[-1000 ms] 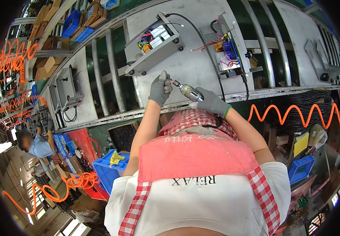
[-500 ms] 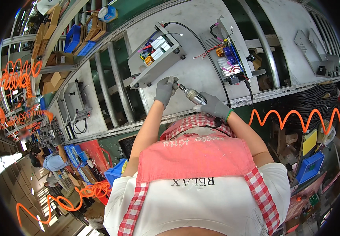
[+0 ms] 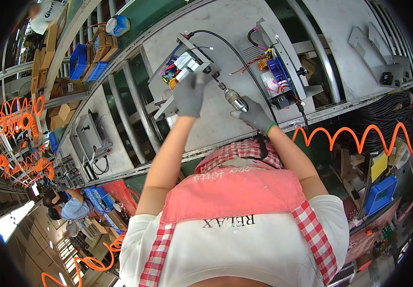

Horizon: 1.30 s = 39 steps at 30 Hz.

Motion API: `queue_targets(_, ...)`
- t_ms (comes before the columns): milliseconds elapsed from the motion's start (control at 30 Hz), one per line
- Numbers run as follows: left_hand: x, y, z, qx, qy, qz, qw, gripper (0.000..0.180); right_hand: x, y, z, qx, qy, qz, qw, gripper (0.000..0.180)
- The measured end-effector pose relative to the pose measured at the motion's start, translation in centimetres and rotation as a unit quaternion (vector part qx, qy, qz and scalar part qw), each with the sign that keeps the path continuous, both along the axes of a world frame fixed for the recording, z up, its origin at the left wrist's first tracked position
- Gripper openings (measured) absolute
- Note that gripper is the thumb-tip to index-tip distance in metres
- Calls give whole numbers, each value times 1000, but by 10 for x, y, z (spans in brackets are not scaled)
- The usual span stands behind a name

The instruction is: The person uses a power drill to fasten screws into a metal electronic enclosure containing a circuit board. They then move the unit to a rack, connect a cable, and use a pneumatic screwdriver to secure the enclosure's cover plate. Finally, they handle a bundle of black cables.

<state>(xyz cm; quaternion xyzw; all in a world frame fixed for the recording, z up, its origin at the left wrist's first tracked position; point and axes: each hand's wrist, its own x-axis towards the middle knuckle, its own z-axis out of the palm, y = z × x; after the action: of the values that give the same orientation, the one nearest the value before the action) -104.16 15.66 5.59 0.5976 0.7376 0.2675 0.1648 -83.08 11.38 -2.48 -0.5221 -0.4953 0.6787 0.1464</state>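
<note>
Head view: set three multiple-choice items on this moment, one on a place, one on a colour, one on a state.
1. Where does the left hand rest?
A. on the open metal unit
B. on a blue bin
C. on the apron

2. What colour is the coiled hose at the bench edge?
A. green
B. orange
C. white

3. What is the right hand doing?
A. hanging empty
B. holding a power screwdriver
C. holding a box

Answers: 1 A, the glove lies on it; 2 B, the coil is bright orange; 3 B, its grip wraps the tool.

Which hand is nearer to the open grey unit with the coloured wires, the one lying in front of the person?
The left. The left hand rests on the open grey unit. The right hand is apart from it, to its right, holding a powered screwdriver whose tip points toward the unit.
</note>
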Motion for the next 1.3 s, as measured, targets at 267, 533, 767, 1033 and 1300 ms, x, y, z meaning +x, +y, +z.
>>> queue_targets(267, -27, 79, -28, -15, 234, 42, 971, 30, -6, 7, -3, -8, -10, 4, 1000, 53)
queue_targets(533, -24, 79, -25, -34, 231, 35, 972, 27, -10, 10, -12, 28, -27, 5, 999, 50)
queue_targets(767, -21, 82, -24, -42, 211, 37, 976, 28, -15, 9, -30, 9, 6, -12, 1000, 38)
queue_targets(1033, -24, 79, -28, -77, 208, 51, 974, 32, -19, 5, -43, -111, 182, -58, 975, 36)
queue_targets(1300, -39, 53, -19, 64, 202, 31, 977, 32, 7, -13, 1, -67, 117, -64, 989, 40)
